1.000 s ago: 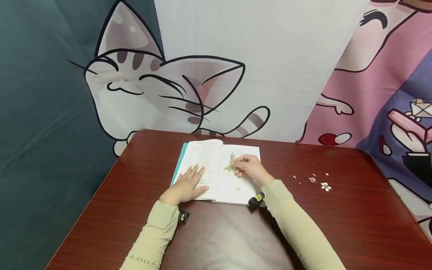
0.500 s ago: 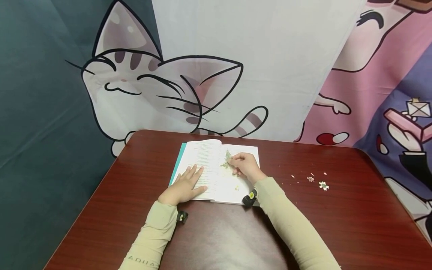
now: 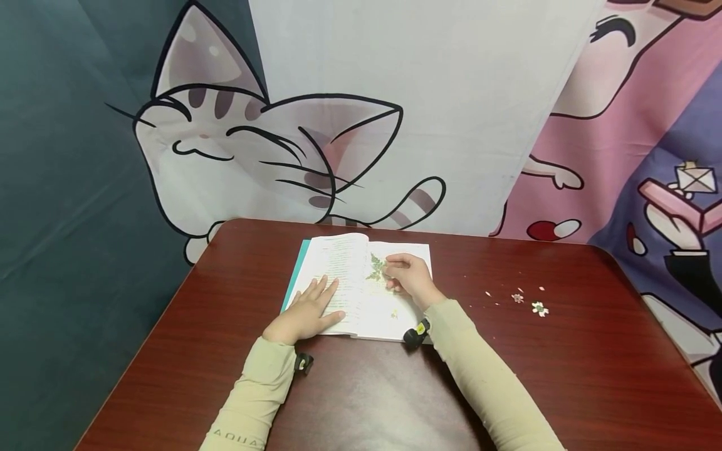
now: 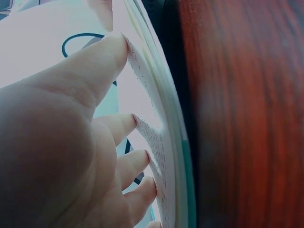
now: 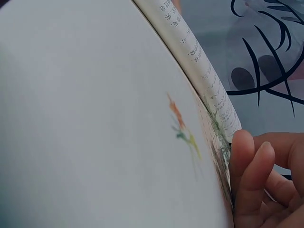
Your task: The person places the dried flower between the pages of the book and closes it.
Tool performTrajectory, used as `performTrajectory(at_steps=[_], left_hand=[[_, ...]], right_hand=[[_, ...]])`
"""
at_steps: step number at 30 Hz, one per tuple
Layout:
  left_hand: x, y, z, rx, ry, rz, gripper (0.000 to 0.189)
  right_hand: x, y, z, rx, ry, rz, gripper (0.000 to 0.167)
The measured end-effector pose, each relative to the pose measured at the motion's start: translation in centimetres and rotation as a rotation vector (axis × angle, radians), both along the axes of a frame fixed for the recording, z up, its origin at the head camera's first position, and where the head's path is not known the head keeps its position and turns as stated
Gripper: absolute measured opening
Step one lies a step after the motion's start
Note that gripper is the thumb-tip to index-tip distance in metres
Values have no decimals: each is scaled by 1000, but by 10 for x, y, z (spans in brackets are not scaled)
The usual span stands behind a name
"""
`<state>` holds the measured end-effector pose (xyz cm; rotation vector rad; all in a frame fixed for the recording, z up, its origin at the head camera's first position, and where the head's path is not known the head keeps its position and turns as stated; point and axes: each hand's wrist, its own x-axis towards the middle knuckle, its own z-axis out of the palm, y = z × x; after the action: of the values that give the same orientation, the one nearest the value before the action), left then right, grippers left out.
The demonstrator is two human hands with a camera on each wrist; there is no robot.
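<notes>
An open book (image 3: pixel 352 316) with a teal cover lies on the table. My left hand (image 3: pixel 304 313) rests flat on its printed left page, fingers spread; in the left wrist view the fingertips (image 4: pixel 142 161) touch the text. Over the right page, my right hand (image 3: pixel 410 275) pinches the edge of a green fern-like leaf (image 3: pixel 375 268) between thumb and fingers. That leaf (image 5: pixel 219 124) shows thin and edge-on in the right wrist view, beside the fingertips, which partly hide it. Lower on the same page is a small orange and yellow flower picture (image 5: pixel 176 114).
To the right of the book, a white flower (image 3: pixel 539 309), a smaller pinkish flower (image 3: pixel 517 298) and several loose petals lie on the reddish-brown table (image 3: pixel 592 357). A cartoon cat cloth (image 3: pixel 254 150) hangs behind the table's far edge.
The right hand has moved slightly left over the page, and the green leaf has shifted left toward the book's fold and turned a little. The left hand has stayed in place.
</notes>
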<state>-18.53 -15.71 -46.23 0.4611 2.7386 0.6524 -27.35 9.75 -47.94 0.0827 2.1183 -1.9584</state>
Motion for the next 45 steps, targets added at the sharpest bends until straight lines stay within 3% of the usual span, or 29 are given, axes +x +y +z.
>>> performTrajectory(at_steps=[8, 12, 15, 19, 23, 26, 29, 36, 40, 45], left_hand=[[-1, 2, 0, -1, -3, -5, 75], [0, 0, -1, 7, -1, -2, 76], [1, -2, -2, 14, -5, 0, 76], [2, -4, -4, 28, -9, 10, 75], [3, -6, -4, 29, 0, 20, 75], [3, -5, -3, 29, 8, 14, 74], [2, -4, -3, 37, 12, 11, 74], [1, -1, -3, 35, 11, 9, 75], [0, 0, -3, 29, 10, 2, 75], [0, 0, -2, 28, 5, -2, 75]], right_hand=[[2, 3, 1, -18, 23, -9, 32], [4, 4, 2, -46, 22, 33, 31], [7, 8, 6, -7, 10, 82, 31], [14, 13, 18, 140, 49, 180, 29], [25, 20, 32, 338, 206, 265, 27], [34, 28, 43, 484, 321, 273, 25], [40, 35, 47, 584, 367, 243, 24], [36, 54, 40, 694, 297, 179, 35], [33, 61, 35, 732, 237, 176, 45], [31, 66, 31, 752, 223, 171, 50]])
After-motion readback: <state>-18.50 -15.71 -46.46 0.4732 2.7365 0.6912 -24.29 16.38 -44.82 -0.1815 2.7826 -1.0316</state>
